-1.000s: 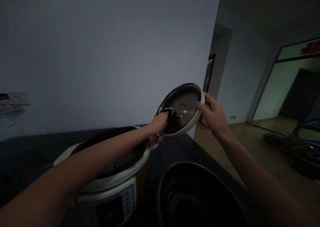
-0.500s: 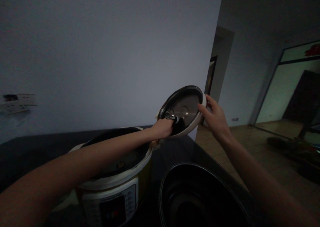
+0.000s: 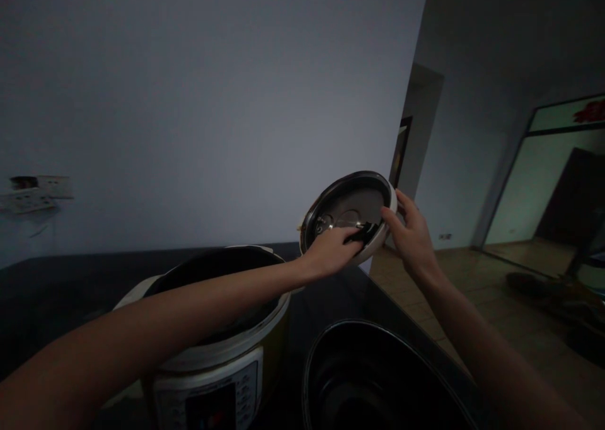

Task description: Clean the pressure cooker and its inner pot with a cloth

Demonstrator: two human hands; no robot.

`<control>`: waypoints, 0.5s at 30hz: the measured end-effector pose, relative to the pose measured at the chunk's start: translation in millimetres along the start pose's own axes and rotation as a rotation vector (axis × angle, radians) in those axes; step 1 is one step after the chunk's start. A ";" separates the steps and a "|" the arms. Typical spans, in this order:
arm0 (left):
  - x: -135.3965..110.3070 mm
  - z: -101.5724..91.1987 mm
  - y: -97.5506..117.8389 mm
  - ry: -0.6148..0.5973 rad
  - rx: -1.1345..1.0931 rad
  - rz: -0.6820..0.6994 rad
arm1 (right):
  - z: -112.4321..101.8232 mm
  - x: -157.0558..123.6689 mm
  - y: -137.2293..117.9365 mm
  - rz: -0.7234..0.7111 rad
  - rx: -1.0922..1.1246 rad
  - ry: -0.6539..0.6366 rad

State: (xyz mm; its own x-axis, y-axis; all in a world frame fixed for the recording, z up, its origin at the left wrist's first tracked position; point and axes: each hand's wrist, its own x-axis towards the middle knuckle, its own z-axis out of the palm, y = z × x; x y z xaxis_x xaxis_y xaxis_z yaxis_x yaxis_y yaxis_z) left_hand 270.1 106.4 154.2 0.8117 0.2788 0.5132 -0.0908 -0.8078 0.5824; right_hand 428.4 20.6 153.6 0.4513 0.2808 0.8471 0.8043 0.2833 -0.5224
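My right hand (image 3: 412,236) grips the rim of a pressure cooker lid (image 3: 371,202), thumb on the inner side and fingers behind. The lid is tilted up, its dark metal underside and small valve fittings facing me. Reaching across from the left, my left hand (image 3: 333,251) is closed on a dark cloth (image 3: 363,233) and presses it against the lower right of that underside; its exact kind is hard to see in the dim light. Below my left forearm stands the open electric pressure cooker (image 3: 229,349), pale-rimmed, with a control panel in front.
A black inner pot (image 3: 307,373) stands at the front, right of the cooker. Both rest on a dark glossy countertop (image 3: 326,297), whose right edge drops to a tiled floor (image 3: 454,278). Behind rises a pale wall (image 3: 212,115) with sockets (image 3: 40,193) at far left.
My left hand has slid the cloth rightward across the lid's underside, toward its right rim. My right hand still holds the rim. The view has shifted slightly.
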 end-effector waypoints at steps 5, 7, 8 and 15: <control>14.1 15.5 -9.7 0.077 -0.424 -0.029 | 3.2 -2.1 -1.2 0.047 0.044 0.022; 22.2 22.5 -9.8 0.103 -0.534 -0.037 | 4.0 -2.6 -1.7 0.050 0.042 0.024; 27.5 25.7 -9.4 0.114 -0.582 -0.029 | 4.1 -2.8 -1.8 0.053 0.044 0.026; 79.7 31.8 -14.2 0.198 -0.535 0.121 | 2.2 -2.4 -1.5 0.061 0.050 0.019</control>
State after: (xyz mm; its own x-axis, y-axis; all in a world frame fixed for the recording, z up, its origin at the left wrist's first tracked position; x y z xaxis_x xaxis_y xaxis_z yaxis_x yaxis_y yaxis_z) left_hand 354.5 123.6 166.8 0.6589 0.3343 0.6739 -0.4966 -0.4795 0.7235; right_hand 425.3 21.6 152.1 0.5067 0.2818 0.8148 0.7547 0.3120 -0.5772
